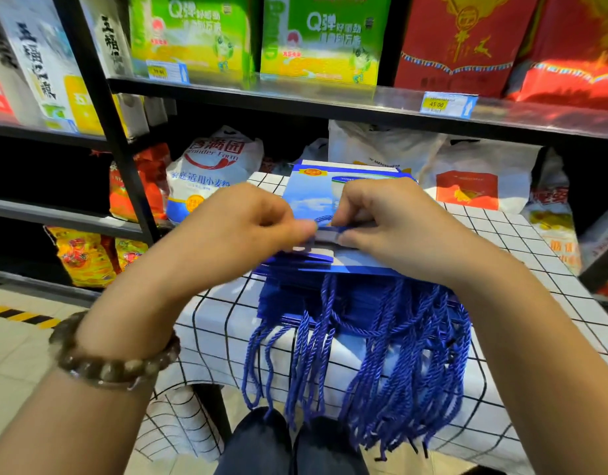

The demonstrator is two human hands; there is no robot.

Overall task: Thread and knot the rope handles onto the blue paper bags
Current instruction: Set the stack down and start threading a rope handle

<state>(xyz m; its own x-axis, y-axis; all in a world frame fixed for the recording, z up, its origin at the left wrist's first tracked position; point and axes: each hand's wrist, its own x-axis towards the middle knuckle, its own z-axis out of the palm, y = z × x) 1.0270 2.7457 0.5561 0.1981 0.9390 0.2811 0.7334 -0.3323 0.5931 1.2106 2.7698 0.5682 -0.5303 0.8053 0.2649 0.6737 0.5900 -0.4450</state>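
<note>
I see the bench [501,241] under its checked cloth carrying the stack of blue paper bags [306,197], with loose rope handles [391,354] spilling off toward six o'clock. My left hand [247,217] and right hand [388,217] meet on the top bag's edge, fingers closed, pinching a rope loop [324,219] between them. At one o'clock a shelf tag [444,105] reads 45:00; the flour sack [213,173] at eleven says "Farm".

Head camera looks down, close over hands [316,224]
</note>
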